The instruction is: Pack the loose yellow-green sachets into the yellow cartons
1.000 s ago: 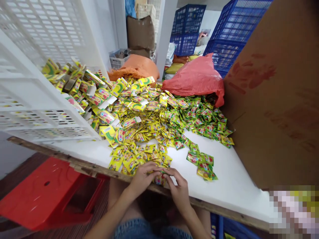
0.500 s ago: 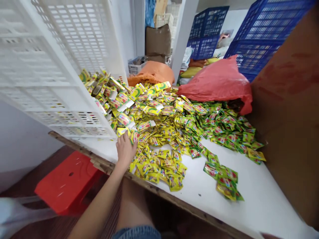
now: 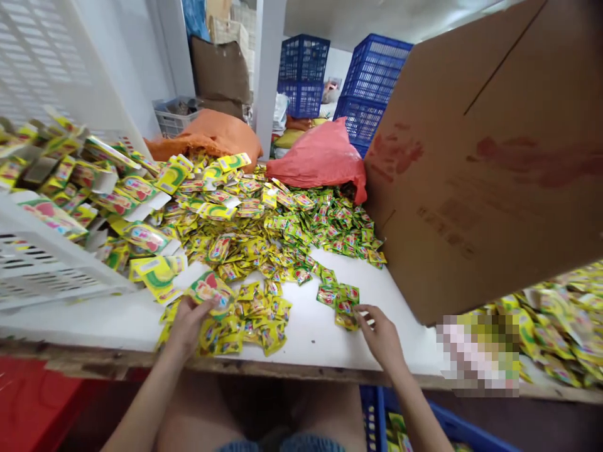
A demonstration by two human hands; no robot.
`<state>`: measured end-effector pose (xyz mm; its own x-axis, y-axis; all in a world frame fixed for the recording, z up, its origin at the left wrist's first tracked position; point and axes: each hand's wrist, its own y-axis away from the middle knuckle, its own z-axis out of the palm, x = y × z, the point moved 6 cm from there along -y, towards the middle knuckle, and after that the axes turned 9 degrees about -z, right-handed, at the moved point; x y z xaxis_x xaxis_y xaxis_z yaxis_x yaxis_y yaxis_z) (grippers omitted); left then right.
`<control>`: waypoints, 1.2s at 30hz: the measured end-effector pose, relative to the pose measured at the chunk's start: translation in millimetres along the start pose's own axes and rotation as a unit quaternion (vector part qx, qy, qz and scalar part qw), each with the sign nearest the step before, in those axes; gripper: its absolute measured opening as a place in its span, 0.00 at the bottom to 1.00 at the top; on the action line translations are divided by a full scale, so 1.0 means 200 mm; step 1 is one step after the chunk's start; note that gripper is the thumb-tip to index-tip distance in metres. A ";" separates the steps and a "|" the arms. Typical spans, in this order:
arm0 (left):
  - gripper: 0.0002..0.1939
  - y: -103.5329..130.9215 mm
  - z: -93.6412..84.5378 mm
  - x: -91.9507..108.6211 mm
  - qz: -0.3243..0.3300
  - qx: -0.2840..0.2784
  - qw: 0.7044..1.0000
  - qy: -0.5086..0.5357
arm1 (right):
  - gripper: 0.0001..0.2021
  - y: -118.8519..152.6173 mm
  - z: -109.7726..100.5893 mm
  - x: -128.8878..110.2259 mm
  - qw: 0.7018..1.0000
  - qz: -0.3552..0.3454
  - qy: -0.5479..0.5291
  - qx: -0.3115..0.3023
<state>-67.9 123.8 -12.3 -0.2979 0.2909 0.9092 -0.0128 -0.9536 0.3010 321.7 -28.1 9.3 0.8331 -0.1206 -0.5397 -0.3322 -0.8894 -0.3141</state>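
My left hand [image 3: 187,329] grips a small printed carton [image 3: 210,292] with watermelon pictures and a white flap, over the yellow sachets [image 3: 271,333] near the table's front edge. To its left lies a yellow carton [image 3: 160,276]. My right hand [image 3: 380,333] is at a small cluster of green sachets [image 3: 346,296], thumb and forefinger pinched at the right edge of one sachet. A heap of flat cartons [image 3: 141,188] covers the left of the table, and green sachets [image 3: 325,220] spread over the middle.
A white perforated crate [image 3: 56,263] stands at left, and a brown cardboard box [image 3: 452,188] rises at right. Behind the heaps lie an orange sack [image 3: 211,135] and a red bag [image 3: 320,154]. A blue crate [image 3: 372,408] with sachets is below the table edge.
The view has swung right. My left hand has lifted a carton from the heap and moved over the yellow sachets. My right hand has come into view at the green sachets.
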 end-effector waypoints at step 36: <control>0.15 0.31 0.45 -0.29 -0.119 -0.246 0.962 -0.001 | 0.18 -0.13 0.29 -0.12 0.854 0.169 -0.491 -0.024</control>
<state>33.7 54.6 -20.4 -0.2296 0.5053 0.8318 -0.5310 -0.7813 0.3280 285.5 22.3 -15.1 -0.0873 0.0334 -0.9956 -0.4425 -0.8967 0.0088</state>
